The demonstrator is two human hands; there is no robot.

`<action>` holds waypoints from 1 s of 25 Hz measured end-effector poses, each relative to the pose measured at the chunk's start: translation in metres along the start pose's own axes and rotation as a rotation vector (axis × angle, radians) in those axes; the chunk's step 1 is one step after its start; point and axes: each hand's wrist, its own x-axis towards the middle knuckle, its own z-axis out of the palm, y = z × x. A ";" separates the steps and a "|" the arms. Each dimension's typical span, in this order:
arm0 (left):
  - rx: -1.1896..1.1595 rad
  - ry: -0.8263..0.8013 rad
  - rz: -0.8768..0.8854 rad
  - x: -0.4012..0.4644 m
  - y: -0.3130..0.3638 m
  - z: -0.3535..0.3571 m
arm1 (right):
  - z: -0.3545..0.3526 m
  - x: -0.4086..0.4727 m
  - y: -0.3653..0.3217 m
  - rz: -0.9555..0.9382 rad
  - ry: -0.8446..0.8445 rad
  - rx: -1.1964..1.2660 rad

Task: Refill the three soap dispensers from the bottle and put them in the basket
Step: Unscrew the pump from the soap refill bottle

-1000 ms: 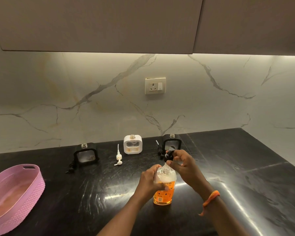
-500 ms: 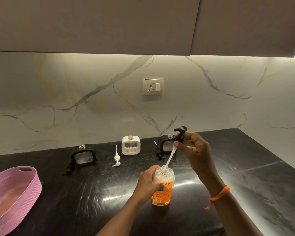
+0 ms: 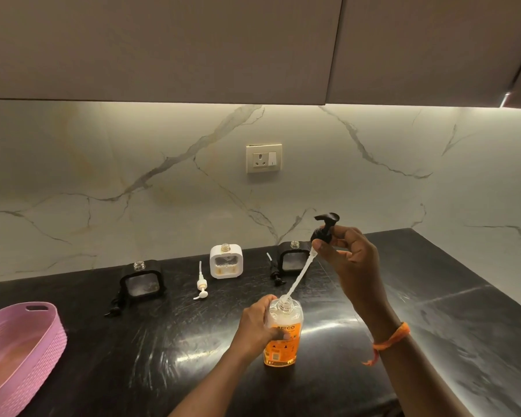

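Person: two bare forearms, no sleeves in view.
Right wrist: orange thread band, thin, knotted, loose frayed tail hanging below. Left hand: nothing worn.

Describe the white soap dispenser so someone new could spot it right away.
Find the wall socket on the marble backsplash. Directly below it, at the back of the black countertop, three square dispensers stand in a row; the white soap dispenser is the middle one, the only white body between two black ones.

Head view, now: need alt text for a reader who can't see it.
A right hand lifts a black pump head with its white tube out of a clear bottle of orange soap gripped by the left hand. Behind stand three open square dispensers, beside a pink plastic basket on the black stone counter.
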 end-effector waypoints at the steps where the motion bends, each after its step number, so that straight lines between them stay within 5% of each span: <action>1: 0.001 -0.001 -0.002 0.000 0.000 0.000 | -0.001 0.000 0.000 -0.010 -0.002 -0.016; 25: -0.014 0.007 0.021 -0.004 0.005 -0.002 | -0.014 -0.006 0.000 -0.106 -0.001 -0.187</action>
